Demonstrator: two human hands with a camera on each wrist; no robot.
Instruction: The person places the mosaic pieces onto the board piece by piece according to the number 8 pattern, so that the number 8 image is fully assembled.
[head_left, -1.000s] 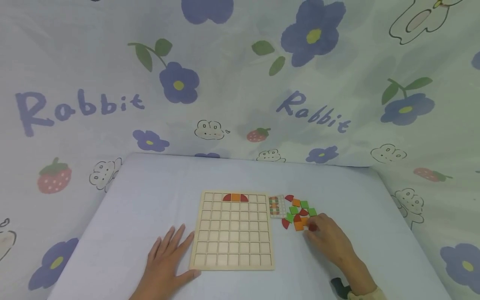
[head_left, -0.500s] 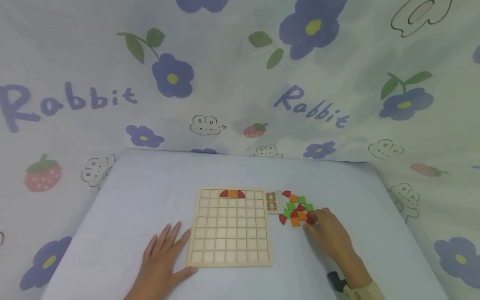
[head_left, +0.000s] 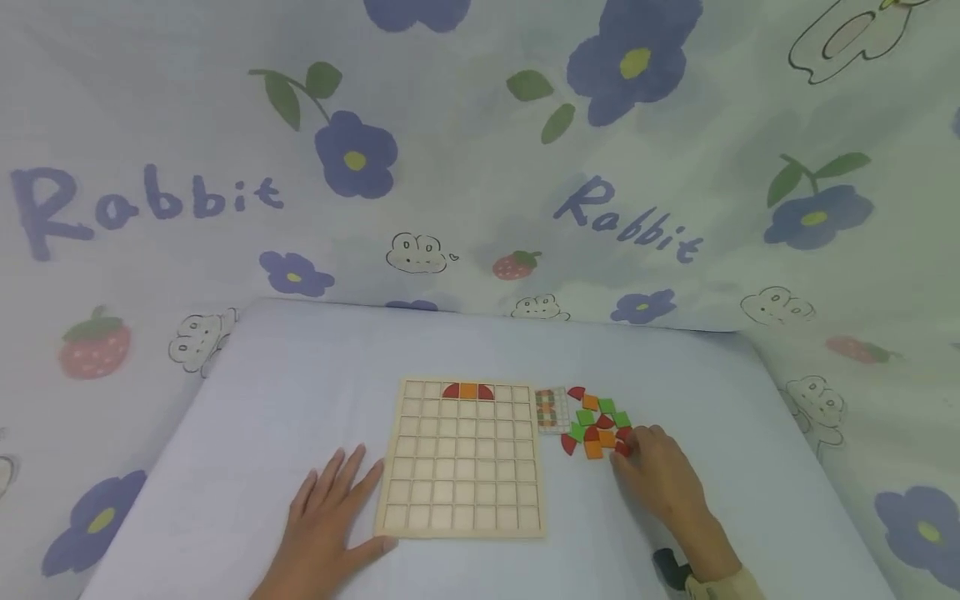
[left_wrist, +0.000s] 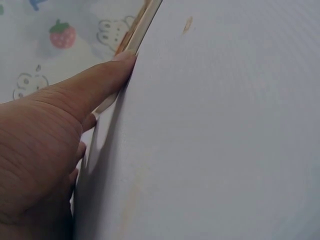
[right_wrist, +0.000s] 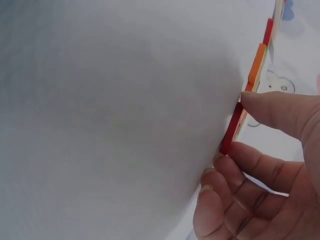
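Note:
A square wooden grid board (head_left: 453, 471) lies on the white table, with two red quarter-circle tiles and an orange square tile (head_left: 468, 391) in its top row. My left hand (head_left: 318, 521) lies flat at its left, fingers spread, thumb touching the bottom left corner. Right of the board, my right hand (head_left: 663, 475) reaches to the near right edge of a loose tile group. Between its thumb and index finger it pinches a red quarter-circle tile (right_wrist: 231, 127) at table level. In the head view the fingertips partly cover that tile.
A small pattern card (head_left: 552, 411) lies against the board's right edge. Beside it are loose green square tiles (head_left: 585, 417), orange square tiles (head_left: 594, 451) and red quarter-circle tiles (head_left: 569, 444). A cloth wall with flower prints stands behind the table.
The right hand's fingertips have shifted slightly at the tile group's edge; two red tiles now show separately there. The left hand stays by the board. The head view has shifted a little.

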